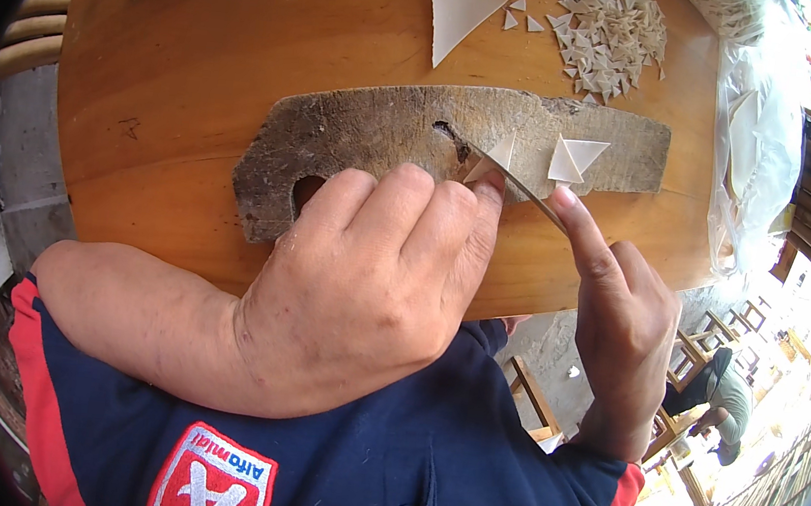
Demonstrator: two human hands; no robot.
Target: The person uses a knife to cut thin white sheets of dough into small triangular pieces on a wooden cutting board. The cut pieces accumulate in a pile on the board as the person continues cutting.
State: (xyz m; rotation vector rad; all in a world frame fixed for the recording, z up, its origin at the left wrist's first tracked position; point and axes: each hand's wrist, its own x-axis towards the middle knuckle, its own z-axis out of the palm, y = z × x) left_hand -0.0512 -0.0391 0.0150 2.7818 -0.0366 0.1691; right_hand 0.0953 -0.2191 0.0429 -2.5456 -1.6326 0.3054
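Note:
A worn wooden cutting board (369, 126) lies across the table in front of me. My right hand (627, 326) is closed round a thin-bladed knife (529, 191), index finger stretched along the blade; its handle is hidden in the palm. The blade slants up and left over the board, against a pale triangular piece (502, 152). My left hand (374, 270) is closed with curled fingers, its thumb and fingertips pinching that piece beside the blade. Two more pale pieces (575, 160) overlap on the board, just beyond my right fingertip.
A heap of tiny pale triangles (614, 40) sits at the table's far right, with a larger pale triangular sheet (465, 12) and several small cut bits (517, 13) to its left. A clear plastic bag (754, 151) hangs over the right edge. Another person (732, 401) bends among wooden frames lower right.

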